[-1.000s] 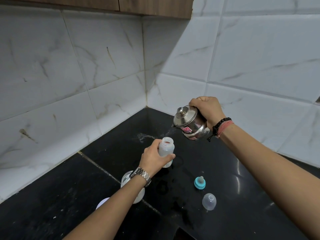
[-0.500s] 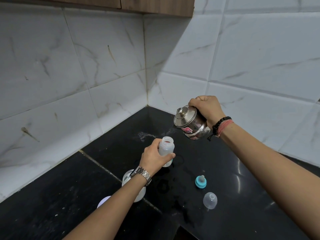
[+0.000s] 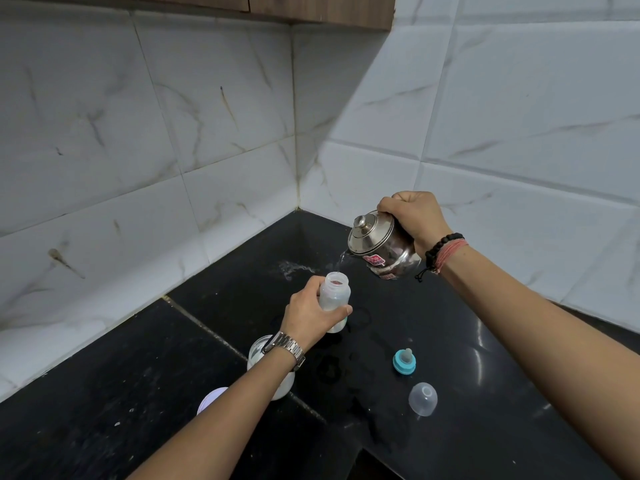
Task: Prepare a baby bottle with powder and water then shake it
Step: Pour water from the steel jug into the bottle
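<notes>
Bottle (image 3: 334,299) translucent white (uncapped, upright)

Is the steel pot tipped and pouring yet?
Yes. The steel pot is tilted, and a thin stream falls into the open baby bottle.

One bottle (image 3: 334,299), one kettle (image 3: 382,249), two hands (image 3: 310,315).

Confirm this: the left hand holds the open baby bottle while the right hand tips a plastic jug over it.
Not quite. The head view shows the right hand tipping a steel kettle, not a plastic jug. The left hand does hold the open baby bottle.
</notes>
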